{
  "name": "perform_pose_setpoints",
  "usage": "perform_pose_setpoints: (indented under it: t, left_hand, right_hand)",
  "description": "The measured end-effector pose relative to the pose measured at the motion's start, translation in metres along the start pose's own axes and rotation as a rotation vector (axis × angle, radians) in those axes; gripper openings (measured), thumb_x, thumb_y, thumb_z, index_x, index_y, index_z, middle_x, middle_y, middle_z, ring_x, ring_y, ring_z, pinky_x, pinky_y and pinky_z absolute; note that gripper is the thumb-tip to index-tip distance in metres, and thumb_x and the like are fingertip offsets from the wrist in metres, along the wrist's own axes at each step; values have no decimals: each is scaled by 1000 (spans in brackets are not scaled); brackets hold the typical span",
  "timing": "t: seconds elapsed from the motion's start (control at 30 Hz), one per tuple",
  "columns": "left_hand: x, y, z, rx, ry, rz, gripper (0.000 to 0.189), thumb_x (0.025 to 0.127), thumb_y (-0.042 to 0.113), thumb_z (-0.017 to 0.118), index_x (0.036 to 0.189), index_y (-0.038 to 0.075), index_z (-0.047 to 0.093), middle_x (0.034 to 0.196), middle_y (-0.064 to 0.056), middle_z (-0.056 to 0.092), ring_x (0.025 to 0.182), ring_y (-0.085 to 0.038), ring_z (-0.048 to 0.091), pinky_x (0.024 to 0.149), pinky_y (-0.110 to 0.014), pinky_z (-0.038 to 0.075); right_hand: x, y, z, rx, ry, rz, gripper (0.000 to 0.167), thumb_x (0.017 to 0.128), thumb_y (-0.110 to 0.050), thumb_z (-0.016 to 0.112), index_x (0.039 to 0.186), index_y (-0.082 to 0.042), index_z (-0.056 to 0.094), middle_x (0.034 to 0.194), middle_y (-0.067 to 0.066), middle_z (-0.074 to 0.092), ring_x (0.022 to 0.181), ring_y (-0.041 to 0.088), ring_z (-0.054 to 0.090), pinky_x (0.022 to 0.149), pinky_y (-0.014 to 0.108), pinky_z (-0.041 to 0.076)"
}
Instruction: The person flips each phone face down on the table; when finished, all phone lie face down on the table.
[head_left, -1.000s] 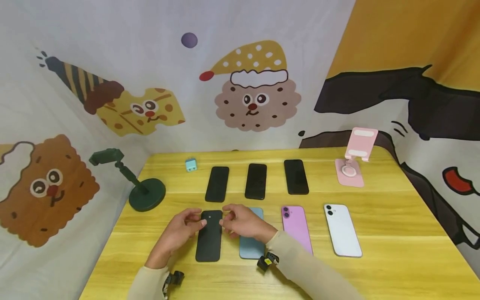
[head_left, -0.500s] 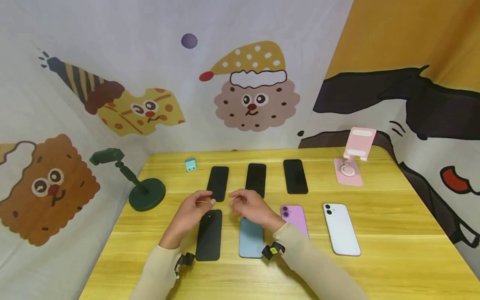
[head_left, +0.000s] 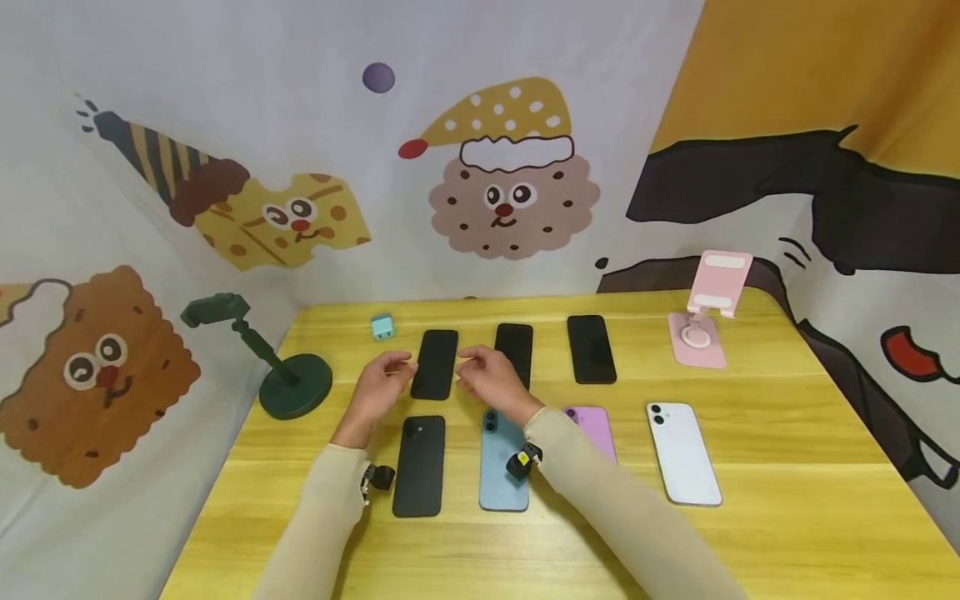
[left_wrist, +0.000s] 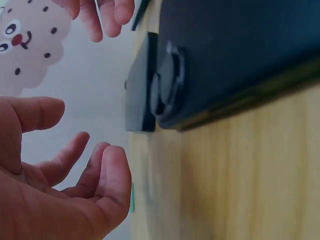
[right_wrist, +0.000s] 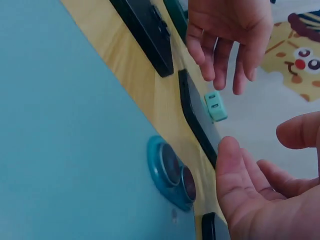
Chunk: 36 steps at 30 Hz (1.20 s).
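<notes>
Near the left edge of the tabletop (head_left: 810, 442), a green stand (head_left: 295, 387) sits on its round foot. Next comes the left hand (head_left: 377, 386): bent fingers, a gap to the thumb, nothing in it. A little blue plug (head_left: 382, 327) sits behind it, by the back edge. A gray-black phone (head_left: 418, 467) lies closer to the front edge. Past that, toward the back edge, the flat black phone (head_left: 434, 365) lies between both hands. I can't tell if any finger touches it. It looks stiff and fairly light, but its smooth glass could slip or crack, so its two long sides seem best to hold. The right hand (head_left: 497, 380) has soft, bent fingers, a gap too, and nothing inside. Farther right lie a purple phone (head_left: 596, 427) and a white phone (head_left: 684, 454). Last, a pink stand (head_left: 697, 337) is near the back right corner.
</notes>
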<state>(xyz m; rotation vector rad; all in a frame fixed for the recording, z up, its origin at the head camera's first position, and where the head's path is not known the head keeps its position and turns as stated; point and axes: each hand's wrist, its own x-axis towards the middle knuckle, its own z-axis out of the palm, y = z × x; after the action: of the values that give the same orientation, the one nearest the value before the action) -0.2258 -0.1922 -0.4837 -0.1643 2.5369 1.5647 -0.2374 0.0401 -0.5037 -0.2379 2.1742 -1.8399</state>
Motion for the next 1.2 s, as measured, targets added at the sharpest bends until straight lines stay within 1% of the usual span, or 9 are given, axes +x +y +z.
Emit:
perform_pose_setpoints:
  t: [0.17,0.27,0.4,0.57,0.8,0.87,0.97,1.03,1.2]
  left_hand:
    - [12,-2,-2,-14,31,-33,48,110,31,58,152,8,53,147,-18,54,135,-38,54,112,-56,46]
    - [17,-3,-2,-25,7,-47,53,110,31,58,156,7,49,152,-20,51,139,-40,51,116,-59,43]
    - [21,-3,-1,-45,-40,-75,58,110,31,58,160,6,43,154,-21,51,140,-41,53,115,-58,44]
    - [23,-1,1,-77,-85,-103,58,110,29,57,160,5,44,152,-22,55,133,-40,60,111,-54,51]
    - [29,-1,0,-192,-98,-163,60,108,25,60,160,1,42,153,-24,53,138,-38,56,114,-50,50]
    - [31,-1,0,-221,-89,-170,59,107,23,60,159,1,43,148,-24,56,133,-35,58,110,-45,53]
    - [33,-3,1,-266,-64,-165,57,106,19,62,156,-1,47,139,-22,61,120,-27,63,97,-34,57]
    - [34,-3,1,-301,-60,-157,55,105,17,64,155,-1,49,137,-23,64,114,-24,66,91,-29,57]
    - [35,-6,3,-411,-106,-135,54,104,3,62,156,-2,48,148,-28,59,121,-28,70,92,-30,61]
  right_hand:
    - [14,1,-1,14,23,34,46,106,-19,58,149,-1,55,126,21,70,106,31,72,86,40,64]
    - [19,2,0,82,22,69,49,105,-18,60,150,0,53,130,20,68,108,30,72,88,40,65]
    - [24,1,2,174,14,124,54,105,-16,60,154,1,48,138,22,64,112,32,72,90,41,64]
    - [26,1,4,218,3,179,57,105,-18,61,158,-1,45,145,22,61,118,34,71,90,42,64]
    - [26,5,2,295,-48,198,60,105,-16,61,160,-2,41,152,21,56,128,36,67,99,44,61]
    - [25,5,1,304,-55,199,60,105,-16,61,161,-3,41,153,21,55,130,36,65,101,45,60]
    - [25,6,1,312,-60,192,60,105,-16,61,160,-2,41,153,23,55,130,37,65,102,45,59]
    - [24,6,1,317,-60,186,59,105,-15,60,160,-1,41,152,23,55,130,37,65,102,46,59]
    - [24,9,3,314,-64,183,60,105,-15,61,160,-1,41,151,24,56,129,37,65,102,45,59]
